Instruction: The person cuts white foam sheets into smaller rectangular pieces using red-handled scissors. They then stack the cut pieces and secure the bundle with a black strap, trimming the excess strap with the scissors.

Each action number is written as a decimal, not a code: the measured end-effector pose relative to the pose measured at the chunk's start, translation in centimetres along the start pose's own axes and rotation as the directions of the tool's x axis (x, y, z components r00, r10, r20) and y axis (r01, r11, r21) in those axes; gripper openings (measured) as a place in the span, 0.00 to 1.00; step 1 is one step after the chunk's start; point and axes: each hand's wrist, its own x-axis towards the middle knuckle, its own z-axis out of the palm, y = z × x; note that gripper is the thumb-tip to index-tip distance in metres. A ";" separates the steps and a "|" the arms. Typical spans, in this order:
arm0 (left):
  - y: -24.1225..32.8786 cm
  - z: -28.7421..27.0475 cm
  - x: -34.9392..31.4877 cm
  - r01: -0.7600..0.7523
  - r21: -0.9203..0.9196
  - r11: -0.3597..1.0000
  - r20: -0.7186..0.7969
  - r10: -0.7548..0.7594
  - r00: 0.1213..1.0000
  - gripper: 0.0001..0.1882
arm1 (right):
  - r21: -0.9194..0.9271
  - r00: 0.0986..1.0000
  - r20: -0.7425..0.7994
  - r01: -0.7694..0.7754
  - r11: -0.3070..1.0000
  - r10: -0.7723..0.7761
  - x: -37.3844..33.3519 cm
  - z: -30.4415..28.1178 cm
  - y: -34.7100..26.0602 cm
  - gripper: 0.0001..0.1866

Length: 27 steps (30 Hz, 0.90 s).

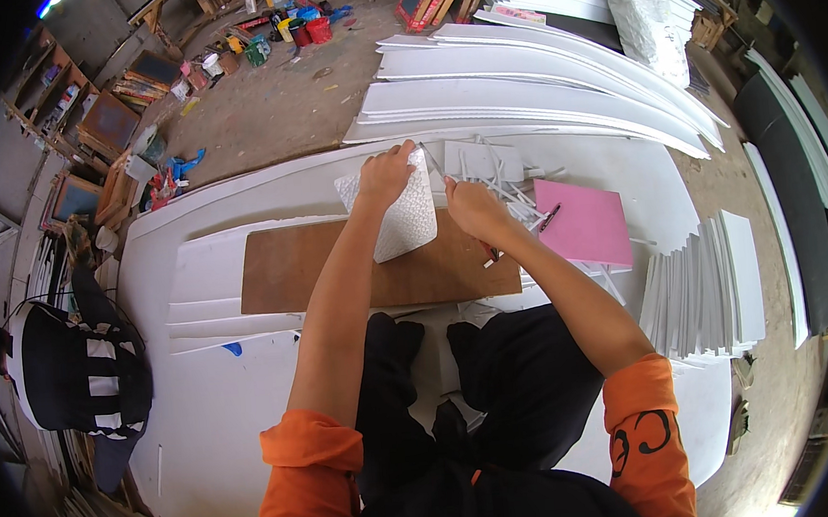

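Note:
My left hand grips the upper edge of a white, embossed sheet with rounded corners, tilted above a brown board. To its right, my right hand is closed, and its fingers hide most of what they hold. A thin grey, blade-like piece shows between the two hands. Just below the right hand, a small red and dark piece shows over the board; whether the hand holds it I cannot tell. Narrow white offcuts lie beyond the right hand.
A pink sheet with a black pen lies on the right. Beside it stands a row of white panels. Long white sheets are stacked beyond. Paint pots stand far left; a black and white bag sits left.

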 end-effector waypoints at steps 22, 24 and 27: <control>1.5 -1.5 -1.0 -0.029 0.017 0.999 0.142 0.026 0.989 0.16 | 0.099 0.955 0.257 -0.176 0.979 0.146 2.9 -0.5 -2.6 0.20; 1.3 -1.3 -0.9 -0.001 0.046 0.999 0.160 -0.006 0.987 0.16 | 0.057 0.965 0.229 -0.145 0.988 0.128 2.1 -0.4 -2.3 0.22; 0.8 -1.3 -0.8 -0.012 0.062 0.998 0.156 0.003 0.988 0.17 | -0.012 0.972 0.216 -0.096 0.995 0.096 0.6 -0.4 -1.9 0.25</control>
